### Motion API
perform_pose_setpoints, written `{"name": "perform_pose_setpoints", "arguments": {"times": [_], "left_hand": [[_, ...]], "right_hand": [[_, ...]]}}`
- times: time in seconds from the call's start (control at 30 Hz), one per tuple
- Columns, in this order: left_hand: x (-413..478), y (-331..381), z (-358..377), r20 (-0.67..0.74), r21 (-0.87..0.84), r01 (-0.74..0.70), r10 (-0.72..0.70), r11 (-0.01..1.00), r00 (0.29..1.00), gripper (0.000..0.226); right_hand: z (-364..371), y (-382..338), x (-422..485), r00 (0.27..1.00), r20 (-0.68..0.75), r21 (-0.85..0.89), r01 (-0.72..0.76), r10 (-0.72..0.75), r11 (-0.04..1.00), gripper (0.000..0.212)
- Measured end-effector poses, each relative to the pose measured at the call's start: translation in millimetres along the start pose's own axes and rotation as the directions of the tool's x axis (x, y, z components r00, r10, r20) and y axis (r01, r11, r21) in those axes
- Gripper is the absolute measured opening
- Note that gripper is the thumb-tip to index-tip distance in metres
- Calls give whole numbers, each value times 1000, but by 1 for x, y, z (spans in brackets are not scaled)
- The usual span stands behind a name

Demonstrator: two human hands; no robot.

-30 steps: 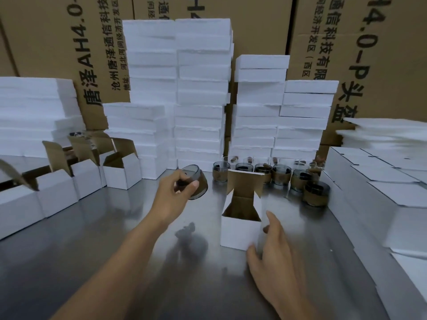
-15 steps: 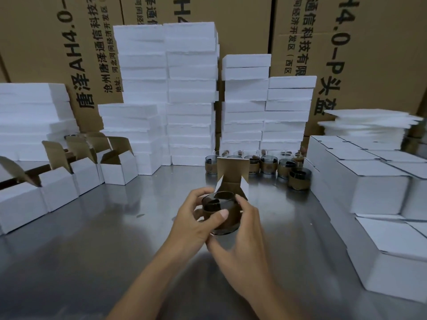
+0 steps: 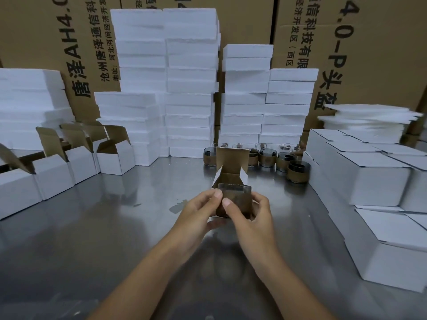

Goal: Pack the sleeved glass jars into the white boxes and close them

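Both hands hold one glass jar (image 3: 234, 197) with a brown sleeve at the centre of the steel table. My left hand (image 3: 196, 213) pinches its left side, and my right hand (image 3: 251, 215) grips its right side and front. The jar sits at the mouth of an open white box (image 3: 231, 172), whose brown-lined lid flap stands up behind it. The box's lower part is hidden by my hands. A row of several more sleeved jars (image 3: 268, 157) stands behind the box.
Several open white boxes (image 3: 115, 158) line the left side. Closed white boxes (image 3: 369, 179) are stacked on the right. Tall piles of white foam pads (image 3: 189, 88) rise at the back, before brown cartons (image 3: 369, 54). Bare steel table (image 3: 104, 227) lies in front.
My left hand carried the jar from the left to the open box. My right hand came up off the table and took hold of the jar too. The jar now stands lower, at the box's mouth.
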State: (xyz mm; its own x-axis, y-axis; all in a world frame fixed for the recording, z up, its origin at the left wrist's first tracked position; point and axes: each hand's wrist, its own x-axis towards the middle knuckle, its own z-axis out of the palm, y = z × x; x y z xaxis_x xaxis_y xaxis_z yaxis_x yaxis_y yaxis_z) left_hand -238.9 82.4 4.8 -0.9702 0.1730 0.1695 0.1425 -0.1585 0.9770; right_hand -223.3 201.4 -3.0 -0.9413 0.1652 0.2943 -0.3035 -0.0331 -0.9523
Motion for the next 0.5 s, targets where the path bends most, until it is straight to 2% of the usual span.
{"name": "perform_pose_setpoints", "arguments": {"times": [0.2, 0.33, 0.43, 0.5], "left_hand": [[0, -1, -1, -29, 24, 10, -10, 1000, 1000, 51], [1, -3, -2, -55, -13, 6, -7, 1000, 998, 54], [2, -5, -3, -69, -33, -6, 4, 999, 998, 58], [3, -6, -2, -72, -46, -16, 13, 999, 997, 61]], "right_hand": [[1, 2, 1, 1000, 4, -8, 7, -7, 1000, 32], [-1, 0, 4, 1000, -13, 66, -15, 16, 998, 33], [-1, 0, 6, 991, -35, 177, -117, 125, 977, 34], [-1, 0, 8, 981, -38, 224, -176, 189, 959, 25]]}}
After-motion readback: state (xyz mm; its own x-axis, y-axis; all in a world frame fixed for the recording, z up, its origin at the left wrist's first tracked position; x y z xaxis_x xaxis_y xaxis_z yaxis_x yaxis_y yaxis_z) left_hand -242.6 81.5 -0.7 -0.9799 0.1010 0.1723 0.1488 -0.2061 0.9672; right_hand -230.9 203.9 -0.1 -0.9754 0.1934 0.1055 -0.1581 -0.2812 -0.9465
